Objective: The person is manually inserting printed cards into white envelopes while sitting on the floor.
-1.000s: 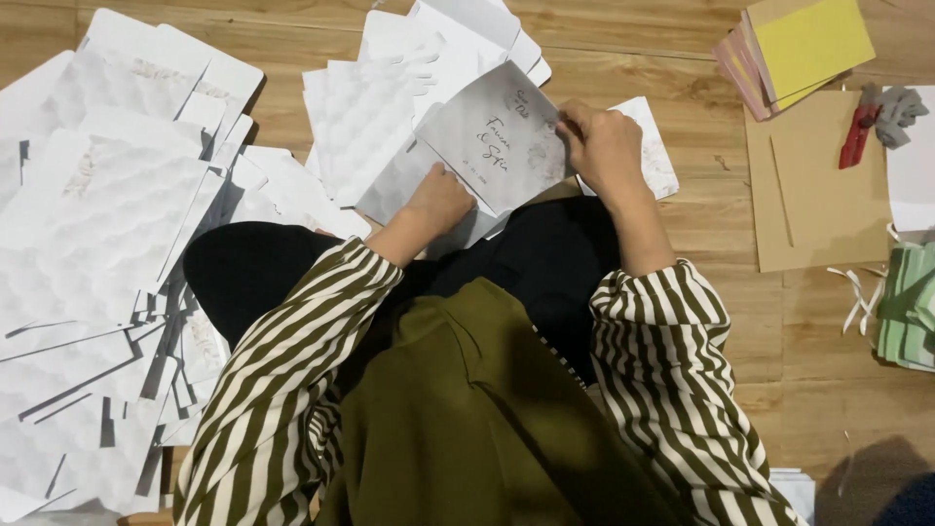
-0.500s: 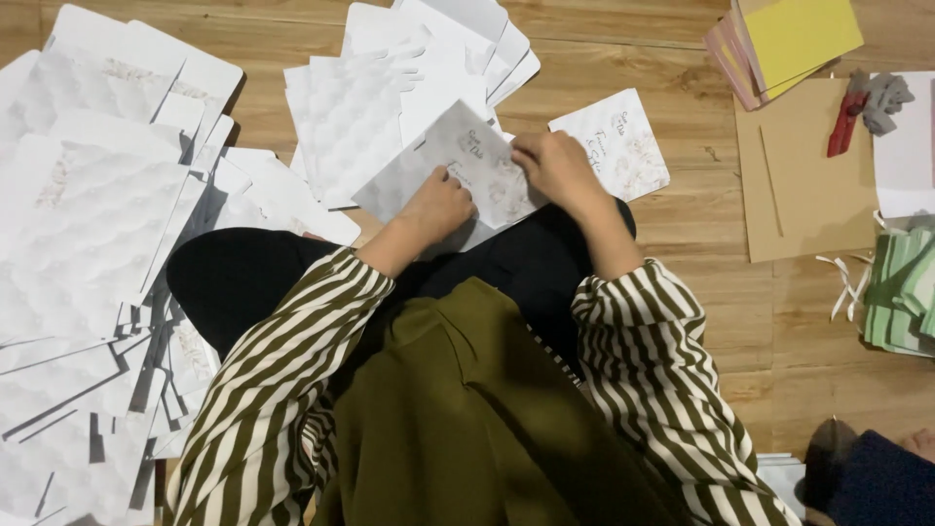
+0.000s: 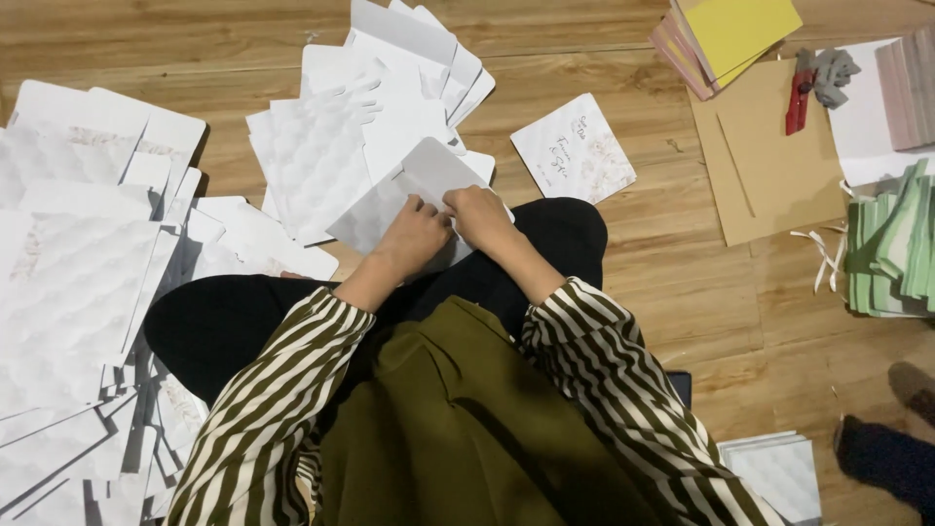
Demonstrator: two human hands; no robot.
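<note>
Both hands meet over my lap on one white card [image 3: 409, 185], blank side up. My left hand [image 3: 414, 237] pinches its near edge with fingers closed on it. My right hand [image 3: 480, 216] presses and grips the same edge just to the right. A second white card [image 3: 573, 148] with dark handwriting and a pale floral print lies flat on the wooden floor, to the right of the held card. My striped sleeves and olive apron fill the lower part of the view.
Piles of white embossed sheets [image 3: 88, 282] cover the floor on the left and ahead [image 3: 331, 136]. Brown card [image 3: 769, 156], yellow and pink paper [image 3: 740, 29], a red cutter [image 3: 797, 102] and green sheets [image 3: 891, 244] lie on the right. Another person's foot [image 3: 891, 453] shows at the lower right.
The printed card I held up has been put down on the floor to the right. Both hands have dropped toward my lap and now grip a blank white card.
</note>
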